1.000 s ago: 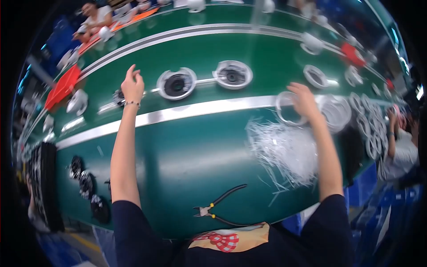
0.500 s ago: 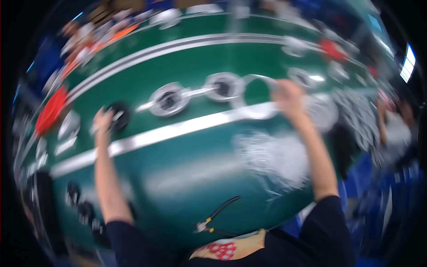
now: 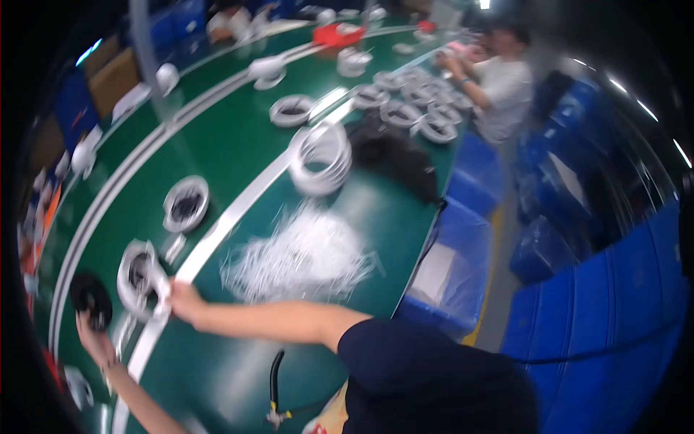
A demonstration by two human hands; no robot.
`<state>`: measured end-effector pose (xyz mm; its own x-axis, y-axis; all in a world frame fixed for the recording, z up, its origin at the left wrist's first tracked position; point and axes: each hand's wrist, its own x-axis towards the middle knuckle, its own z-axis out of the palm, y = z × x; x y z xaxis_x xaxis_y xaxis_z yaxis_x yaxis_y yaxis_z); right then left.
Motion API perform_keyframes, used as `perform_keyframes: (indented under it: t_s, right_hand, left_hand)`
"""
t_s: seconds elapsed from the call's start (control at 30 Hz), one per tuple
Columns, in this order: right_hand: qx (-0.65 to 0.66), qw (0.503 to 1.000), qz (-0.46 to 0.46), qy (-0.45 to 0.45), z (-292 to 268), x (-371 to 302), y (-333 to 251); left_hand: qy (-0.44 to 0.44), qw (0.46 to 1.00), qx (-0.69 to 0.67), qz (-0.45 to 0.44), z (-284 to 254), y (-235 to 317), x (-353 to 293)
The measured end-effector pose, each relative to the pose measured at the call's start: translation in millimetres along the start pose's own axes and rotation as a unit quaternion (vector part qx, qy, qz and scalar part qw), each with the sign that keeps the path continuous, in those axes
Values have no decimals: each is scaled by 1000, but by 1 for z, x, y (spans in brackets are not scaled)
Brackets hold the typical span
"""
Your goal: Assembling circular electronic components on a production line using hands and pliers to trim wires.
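At the lower left of the head view, my left hand [image 3: 92,338] grips the edge of a black round part [image 3: 91,298], its fingers partly hidden behind it. To the right of that, my right hand [image 3: 188,302] is closed on a white ring [image 3: 163,295]. The ring overlaps a white round housing [image 3: 127,281] with a dark middle; blur hides whether they touch. Farther along the green belt lies another white round housing [image 3: 186,202] with a dark centre.
A heap of thin white strips [image 3: 307,253] lies on the green table beside a stack of white rings [image 3: 320,160]. Pliers [image 3: 275,394] lie near me. Several white housings [image 3: 401,112] sit farther right, near a person [image 3: 502,87]. Blue bins [image 3: 452,260] stand off the table's right edge.
The view has swung to the right. My right hand has carried the white ring leftward, from beyond the housings to close beside my left hand. My left hand stays at the black part.
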<state>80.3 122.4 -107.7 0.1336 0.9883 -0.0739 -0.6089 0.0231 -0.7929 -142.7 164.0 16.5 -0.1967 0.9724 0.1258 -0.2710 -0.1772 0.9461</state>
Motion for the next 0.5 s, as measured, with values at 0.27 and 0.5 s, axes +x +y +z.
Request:
perform_keyframes:
  t_s: [0.27, 0.5]
  right_hand:
    - [134, 985, -78, 71, -48, 7, -47]
    - [167, 974, -75, 133, -106, -1, -113]
  left_hand:
    - [-5, 998, -56, 35, 47, -19, -35]
    - [14, 997, -66, 47, 56, -5, -56]
